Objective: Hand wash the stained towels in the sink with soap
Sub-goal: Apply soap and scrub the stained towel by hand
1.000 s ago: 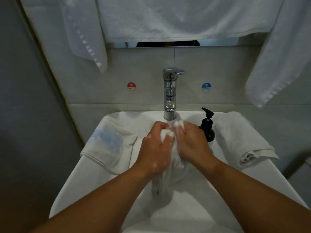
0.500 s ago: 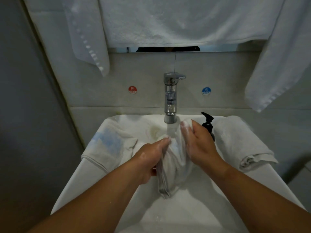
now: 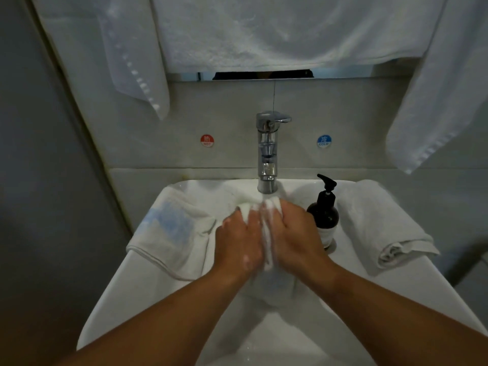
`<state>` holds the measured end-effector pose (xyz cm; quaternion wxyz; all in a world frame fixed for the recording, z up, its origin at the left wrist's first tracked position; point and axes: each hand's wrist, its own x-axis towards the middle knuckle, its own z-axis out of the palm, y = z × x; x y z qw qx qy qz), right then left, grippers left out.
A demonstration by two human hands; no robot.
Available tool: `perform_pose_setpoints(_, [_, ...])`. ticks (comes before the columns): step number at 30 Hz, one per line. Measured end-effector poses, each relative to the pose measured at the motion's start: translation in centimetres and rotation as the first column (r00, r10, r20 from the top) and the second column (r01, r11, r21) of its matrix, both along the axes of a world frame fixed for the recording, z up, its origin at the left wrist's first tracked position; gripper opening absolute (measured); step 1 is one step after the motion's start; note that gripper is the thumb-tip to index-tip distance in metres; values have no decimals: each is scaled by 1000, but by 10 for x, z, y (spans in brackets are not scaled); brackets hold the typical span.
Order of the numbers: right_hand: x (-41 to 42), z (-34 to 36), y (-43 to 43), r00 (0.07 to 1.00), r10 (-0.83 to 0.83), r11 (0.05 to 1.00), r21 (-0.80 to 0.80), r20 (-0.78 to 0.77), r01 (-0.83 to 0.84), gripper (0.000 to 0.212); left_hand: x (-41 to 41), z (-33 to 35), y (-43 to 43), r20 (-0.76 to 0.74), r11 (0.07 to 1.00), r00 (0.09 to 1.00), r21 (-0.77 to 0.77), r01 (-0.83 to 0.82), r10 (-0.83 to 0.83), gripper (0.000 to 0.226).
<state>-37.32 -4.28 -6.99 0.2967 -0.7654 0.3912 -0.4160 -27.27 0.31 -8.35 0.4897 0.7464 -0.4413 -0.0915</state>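
Over the white sink (image 3: 137,299), just below the chrome tap (image 3: 268,154), my left hand (image 3: 239,241) and my right hand (image 3: 295,236) grip a wet white towel (image 3: 274,289) between them. The towel is bunched between my palms and its lower part hangs into the basin. Soap suds dot my left hand. A white towel with a blue stain (image 3: 171,228) lies over the sink's left rim. A dark pump bottle of soap (image 3: 326,212) stands right of my right hand.
A folded white towel (image 3: 380,225) lies on the sink's right rim. White towels (image 3: 237,30) hang across the wall above, with one drooping at the left (image 3: 137,64) and one at the right (image 3: 443,83). Red HOT (image 3: 207,140) and blue COLD (image 3: 324,141) stickers flank the tap.
My hands had parted, with the towel stretched under the tap; now they are pressed together again, the towel bunched between them.
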Motion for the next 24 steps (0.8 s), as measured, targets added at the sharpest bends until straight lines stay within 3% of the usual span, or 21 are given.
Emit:
perform_pose_setpoints(3, [-6,8,-13,993,-121,990,68,11,120,36,-13,0,6,93,986,986,-81,148,-141,44])
perform_pose_setpoints(6, [-11,5,-4,995,-46,996,71,-85,52,32,-10,5,-2,52,996,997,-60,60,-57,36])
perform_pose_setpoints(8, [-7,0,7,998,12,1000,10,-59,-12,31,-5,5,-1,25,999,1000,-41,-2,3,37])
perform_pose_setpoints(13, [-5,5,-12,996,-85,987,133,-29,88,30,-12,6,8,96,987,990,-107,117,-107,39])
perform_pose_setpoints(16, [-6,-2,0,996,-20,999,36,-85,23,24,0,3,-4,30,1000,999,-15,19,-18,39])
perform_pose_setpoints(18, [-4,-4,7,992,40,999,-7,-122,-41,28,6,-2,-4,28,997,998,65,47,-49,44])
perform_pose_setpoints(20, [-3,-3,-8,993,-15,1000,12,-119,17,26,1,-3,2,62,993,992,45,110,-112,48])
perform_pose_setpoints(24, [-9,2,-19,986,-97,990,85,-139,110,30,-12,6,4,40,988,987,12,153,-153,27])
